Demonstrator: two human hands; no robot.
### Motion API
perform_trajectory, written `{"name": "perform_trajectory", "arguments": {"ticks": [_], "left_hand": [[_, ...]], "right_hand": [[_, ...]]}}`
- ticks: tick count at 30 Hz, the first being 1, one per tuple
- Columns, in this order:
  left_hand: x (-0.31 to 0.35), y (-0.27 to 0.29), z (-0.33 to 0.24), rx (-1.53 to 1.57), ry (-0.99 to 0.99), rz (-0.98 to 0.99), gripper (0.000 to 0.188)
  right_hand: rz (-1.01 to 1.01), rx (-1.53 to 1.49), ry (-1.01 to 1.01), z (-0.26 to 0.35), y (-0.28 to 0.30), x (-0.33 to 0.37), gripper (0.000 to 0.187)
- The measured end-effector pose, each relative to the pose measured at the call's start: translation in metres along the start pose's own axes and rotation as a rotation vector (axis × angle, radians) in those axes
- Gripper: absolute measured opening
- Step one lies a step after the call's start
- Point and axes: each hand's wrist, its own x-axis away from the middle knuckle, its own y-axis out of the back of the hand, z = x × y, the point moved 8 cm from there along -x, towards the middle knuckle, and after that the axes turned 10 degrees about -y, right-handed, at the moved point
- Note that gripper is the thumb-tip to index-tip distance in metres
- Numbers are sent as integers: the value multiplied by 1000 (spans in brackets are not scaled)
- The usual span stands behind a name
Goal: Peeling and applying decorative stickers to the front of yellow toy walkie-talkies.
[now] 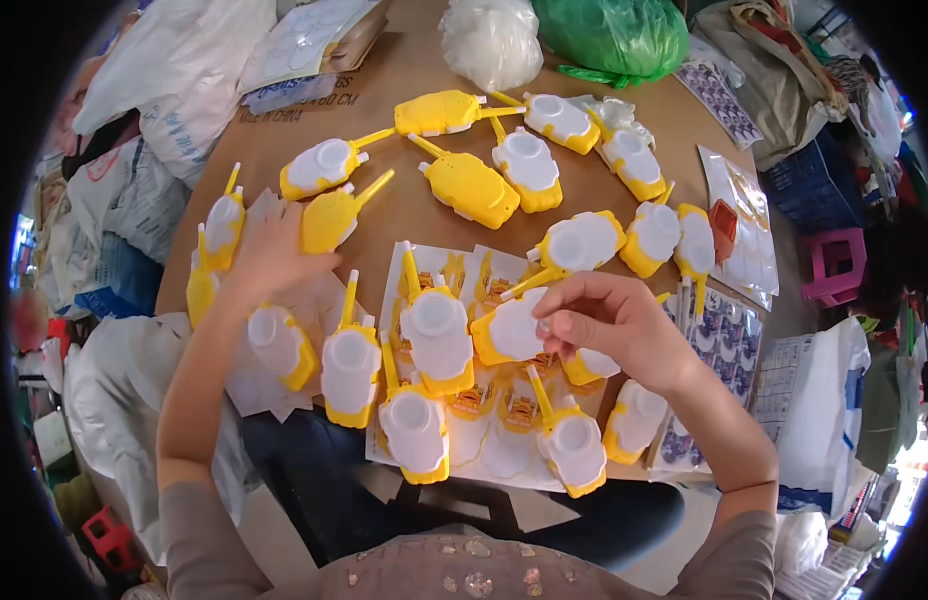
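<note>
In the head view, the left hand (269, 250) is at a yellow toy (331, 220) on the upper left of the tabletop (384, 225); it looks like contact, but can't tell if the grip is clamped on it. Right hand (624, 325) hovers over a white-faced toy (511, 328) near the middle, thumb and index tips close; can't tell whether they meet or pinch something small.

Progress: looks mid-batch. Most toys lie white face up; a few, like the yellow-backed toy (471, 188) at upper middle, lie yellow side up, other side hidden. White faces look plain, raised disc only, no coloured print made out. Decal sheet (474, 400) under the central toys keeps several orange prints; pale outlines lower down may be used spots. Purple-printed sheet (709, 350) at right looks largely full. So plenty seems left; exact finished count can't be told.
</note>
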Motion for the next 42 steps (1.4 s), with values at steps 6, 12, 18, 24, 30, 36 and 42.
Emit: {"name": "perform_trajectory", "arguments": {"ticks": [6, 12, 18, 24, 30, 36, 42], "left_hand": [[72, 32, -55, -54, -271, -145, 71], [155, 75, -139, 162, -577, -312, 66], [191, 66, -157, 382, -609, -232, 68], [214, 55, -164, 469, -666, -178, 70], [223, 49, -167, 479, -621, -84, 70], [223, 39, -179, 534, -566, -37, 74], [226, 24, -191, 625, -621, -80, 72]], "right_hand": [[-242, -329, 157, -37, 8, 32, 17], [-447, -305, 469, -4, -27, 73, 15], [-406, -367, 465, -25, -58, 103, 19], [-297, -323, 597, -32, -70, 127, 20], [-445, -209, 676, -32, -71, 145, 17], [-586, -381, 723, -45, -67, 149, 16], [-632, -486, 728, -53, -66, 147, 18]]}}
